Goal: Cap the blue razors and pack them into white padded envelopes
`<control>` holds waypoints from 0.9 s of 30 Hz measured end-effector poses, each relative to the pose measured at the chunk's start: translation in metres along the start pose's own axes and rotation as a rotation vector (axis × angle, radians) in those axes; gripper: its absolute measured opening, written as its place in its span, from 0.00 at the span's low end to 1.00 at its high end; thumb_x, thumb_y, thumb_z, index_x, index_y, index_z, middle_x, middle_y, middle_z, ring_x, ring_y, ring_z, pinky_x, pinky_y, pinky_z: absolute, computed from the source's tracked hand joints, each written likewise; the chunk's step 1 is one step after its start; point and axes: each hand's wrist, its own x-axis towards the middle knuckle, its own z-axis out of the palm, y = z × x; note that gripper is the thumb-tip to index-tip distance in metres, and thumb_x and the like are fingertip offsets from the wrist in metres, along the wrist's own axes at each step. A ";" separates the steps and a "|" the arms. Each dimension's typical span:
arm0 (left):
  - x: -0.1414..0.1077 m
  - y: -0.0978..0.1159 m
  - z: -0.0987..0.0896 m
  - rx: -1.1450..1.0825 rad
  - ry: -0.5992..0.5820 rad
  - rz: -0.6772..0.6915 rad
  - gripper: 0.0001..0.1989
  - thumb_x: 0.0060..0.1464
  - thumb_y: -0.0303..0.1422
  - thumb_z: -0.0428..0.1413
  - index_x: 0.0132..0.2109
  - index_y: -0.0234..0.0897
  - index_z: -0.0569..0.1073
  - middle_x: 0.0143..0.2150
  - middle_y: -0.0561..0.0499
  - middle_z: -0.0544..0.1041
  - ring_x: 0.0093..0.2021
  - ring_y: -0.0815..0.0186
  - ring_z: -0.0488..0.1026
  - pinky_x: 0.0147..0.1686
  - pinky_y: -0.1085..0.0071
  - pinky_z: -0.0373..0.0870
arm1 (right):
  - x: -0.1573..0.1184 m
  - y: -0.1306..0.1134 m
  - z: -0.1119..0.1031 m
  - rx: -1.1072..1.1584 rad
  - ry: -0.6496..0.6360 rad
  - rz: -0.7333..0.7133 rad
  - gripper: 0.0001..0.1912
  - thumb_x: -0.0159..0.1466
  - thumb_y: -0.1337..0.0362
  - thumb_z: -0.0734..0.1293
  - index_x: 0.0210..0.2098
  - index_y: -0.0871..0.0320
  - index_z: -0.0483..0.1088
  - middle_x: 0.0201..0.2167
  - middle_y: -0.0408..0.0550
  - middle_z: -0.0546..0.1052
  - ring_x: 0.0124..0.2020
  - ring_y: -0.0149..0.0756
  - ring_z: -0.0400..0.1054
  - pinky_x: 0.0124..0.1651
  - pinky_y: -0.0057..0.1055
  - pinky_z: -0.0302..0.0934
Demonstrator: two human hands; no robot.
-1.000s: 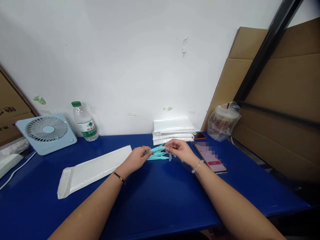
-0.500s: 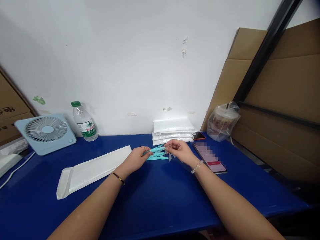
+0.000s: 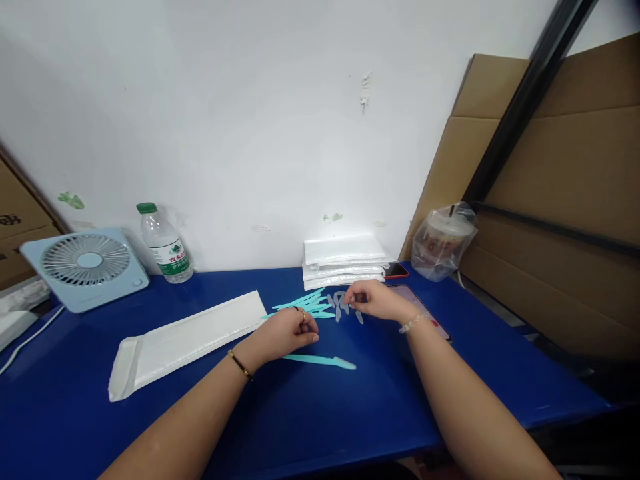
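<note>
My left hand (image 3: 287, 333) hovers over the table, fingers loosely curled and thumb apart, with nothing visible between them. Under it, partly hidden, a turquoise eyebrow razor (image 3: 320, 361) points right with its blade end. Behind that hand lies a pile of turquoise eyebrow razors (image 3: 313, 302). Several small clear caps (image 3: 339, 310) are scattered just right of the pile. My right hand (image 3: 373, 301) is beside the caps, fingers bent and slightly apart; I see nothing held in it.
A white padded envelope (image 3: 195, 340) lies to the left. At the back stand stacked white envelopes (image 3: 345, 257), a water bottle (image 3: 170, 250), a blue fan (image 3: 87, 267) and a bagged drink cup (image 3: 443, 243). A phone (image 3: 440, 327) lies partly behind my right wrist.
My hands have separated: the left came down toward me, the right moved slightly right. A single razor now lies apart, nearer me than the pile. The clear caps are more exposed.
</note>
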 end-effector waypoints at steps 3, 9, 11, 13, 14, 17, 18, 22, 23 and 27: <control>0.004 -0.013 -0.004 0.173 0.245 -0.066 0.10 0.52 0.37 0.53 0.39 0.40 0.74 0.39 0.47 0.73 0.39 0.60 0.69 0.37 0.68 0.63 | -0.003 0.006 -0.004 -0.102 -0.132 0.070 0.14 0.48 0.75 0.64 0.32 0.58 0.75 0.28 0.44 0.75 0.27 0.31 0.67 0.29 0.25 0.60; 0.010 -0.035 -0.007 0.290 0.260 -0.146 0.07 0.52 0.35 0.52 0.36 0.40 0.72 0.36 0.48 0.74 0.38 0.59 0.70 0.35 0.67 0.62 | -0.002 0.011 -0.002 -0.155 -0.166 0.096 0.08 0.50 0.73 0.64 0.27 0.59 0.74 0.27 0.45 0.75 0.27 0.33 0.67 0.28 0.26 0.59; 0.010 -0.036 -0.006 0.284 0.258 -0.146 0.06 0.53 0.35 0.51 0.36 0.40 0.72 0.36 0.49 0.74 0.37 0.60 0.70 0.34 0.68 0.61 | -0.003 0.011 -0.003 -0.152 -0.160 0.118 0.10 0.49 0.73 0.65 0.31 0.58 0.73 0.27 0.45 0.74 0.27 0.33 0.66 0.27 0.25 0.58; 0.010 -0.036 -0.006 0.269 0.260 -0.155 0.06 0.53 0.35 0.52 0.36 0.40 0.72 0.36 0.49 0.74 0.36 0.60 0.71 0.33 0.68 0.61 | -0.004 0.010 -0.005 -0.188 -0.161 0.147 0.10 0.48 0.73 0.67 0.31 0.58 0.73 0.27 0.45 0.74 0.26 0.32 0.66 0.26 0.25 0.57; 0.010 -0.036 -0.006 0.260 0.257 -0.161 0.06 0.52 0.35 0.52 0.36 0.40 0.72 0.36 0.49 0.74 0.36 0.61 0.71 0.33 0.69 0.61 | -0.005 0.009 -0.005 -0.216 -0.165 0.166 0.09 0.48 0.72 0.68 0.30 0.58 0.72 0.27 0.45 0.74 0.26 0.32 0.65 0.26 0.25 0.57; 0.010 -0.035 -0.007 0.236 0.239 -0.168 0.06 0.52 0.35 0.52 0.35 0.39 0.72 0.36 0.49 0.74 0.35 0.61 0.70 0.32 0.69 0.61 | -0.005 0.006 -0.006 -0.263 -0.172 0.207 0.03 0.50 0.71 0.68 0.25 0.59 0.71 0.26 0.46 0.73 0.25 0.32 0.64 0.25 0.25 0.55; 0.010 -0.035 -0.007 0.230 0.235 -0.168 0.06 0.52 0.35 0.52 0.34 0.39 0.71 0.35 0.49 0.74 0.35 0.62 0.70 0.31 0.69 0.61 | -0.005 0.006 -0.005 -0.259 -0.171 0.201 0.02 0.50 0.70 0.68 0.25 0.59 0.70 0.26 0.45 0.73 0.25 0.32 0.64 0.25 0.25 0.55; 0.009 -0.032 -0.009 0.204 0.239 -0.165 0.05 0.52 0.35 0.52 0.33 0.39 0.71 0.33 0.50 0.73 0.33 0.63 0.69 0.30 0.70 0.60 | -0.002 0.009 -0.001 -0.103 -0.089 0.128 0.04 0.53 0.69 0.66 0.30 0.58 0.69 0.23 0.43 0.71 0.24 0.31 0.64 0.26 0.26 0.57; 0.009 -0.032 -0.009 0.192 0.246 -0.161 0.06 0.52 0.35 0.52 0.33 0.39 0.71 0.33 0.50 0.73 0.33 0.64 0.69 0.30 0.71 0.59 | -0.001 0.010 0.000 -0.029 -0.052 0.103 0.05 0.54 0.68 0.66 0.33 0.58 0.70 0.23 0.42 0.70 0.24 0.31 0.65 0.27 0.26 0.58; 0.010 -0.031 -0.008 0.073 0.290 -0.139 0.07 0.52 0.37 0.51 0.35 0.39 0.70 0.32 0.52 0.72 0.32 0.66 0.68 0.30 0.72 0.60 | 0.006 0.006 0.008 0.402 0.125 0.011 0.11 0.58 0.59 0.65 0.39 0.56 0.66 0.26 0.41 0.69 0.26 0.32 0.70 0.29 0.29 0.64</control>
